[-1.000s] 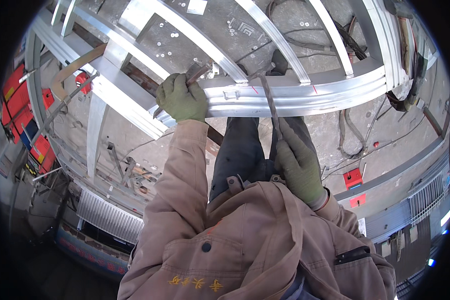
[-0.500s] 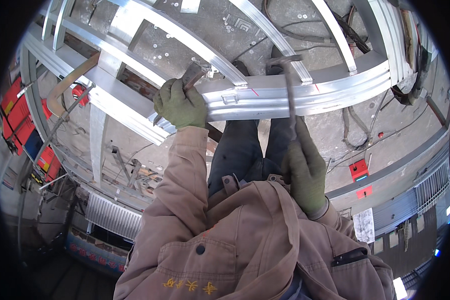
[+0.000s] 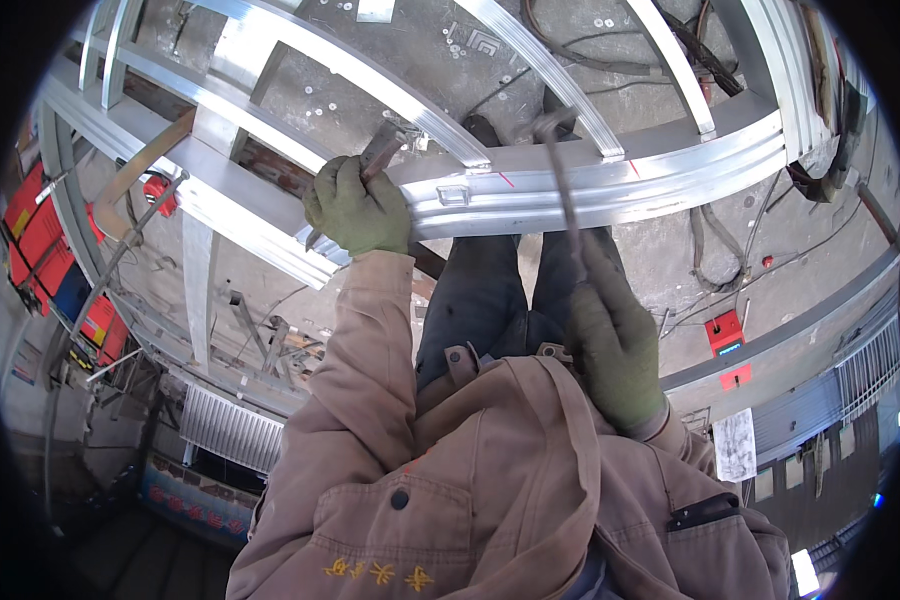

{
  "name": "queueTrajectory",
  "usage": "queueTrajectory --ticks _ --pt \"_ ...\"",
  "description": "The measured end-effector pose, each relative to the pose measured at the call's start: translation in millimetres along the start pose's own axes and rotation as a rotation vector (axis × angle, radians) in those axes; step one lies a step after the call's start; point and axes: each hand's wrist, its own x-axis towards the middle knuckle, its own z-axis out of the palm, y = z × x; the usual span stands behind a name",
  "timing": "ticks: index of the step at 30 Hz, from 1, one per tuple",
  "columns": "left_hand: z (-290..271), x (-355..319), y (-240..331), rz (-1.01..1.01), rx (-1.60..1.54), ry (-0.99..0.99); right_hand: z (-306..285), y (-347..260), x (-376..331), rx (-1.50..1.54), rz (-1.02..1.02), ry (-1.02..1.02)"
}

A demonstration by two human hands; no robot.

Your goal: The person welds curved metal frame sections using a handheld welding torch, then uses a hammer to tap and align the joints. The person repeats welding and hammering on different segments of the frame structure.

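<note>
My left hand, in a green glove, is closed round a dark flat metal piece. One end juts above the fingers; the rest is mostly hidden, so its exact kind cannot be told. The hand sits at the joint of a silver metal frame, beside its curved grooved rail. My right hand, gloved the same way, grips the lower end of a thin-handled hammer. The slightly blurred hammer slants up across the rail, its head above the rail's upper edge and apart from the left hand's piece.
Several silver crossbars run from the rail over the concrete floor. A curved tan strip and a thin rod lie over the frame's left side. Red cases stand at far left. A red box and cables lie at right.
The hammer head has swung a little left and down, and its handle tilts further left. My left hand keeps its grip on the metal piece at nearly the same place.
</note>
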Motion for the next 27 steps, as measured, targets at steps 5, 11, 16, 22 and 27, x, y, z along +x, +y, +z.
queueTrajectory --ticks 5,11,16,22,27 --pt "0 0 -3 0.002 -0.015 -0.021 4 13 0 -0.136 -0.053 0.008" --pt "-6 -3 3 -0.015 0.05 -0.047 2 -7 2 -0.058 -0.016 0.055" --pt "-2 2 0 0.011 0.022 -0.017 -3 6 13 -0.192 -0.029 -0.064" --pt "-2 0 2 0.017 0.01 -0.029 4 10 11 -0.227 -0.093 0.008" --pt "-1 -2 3 0.024 0.039 -0.014 -2 3 12 -0.046 -0.006 -0.015"
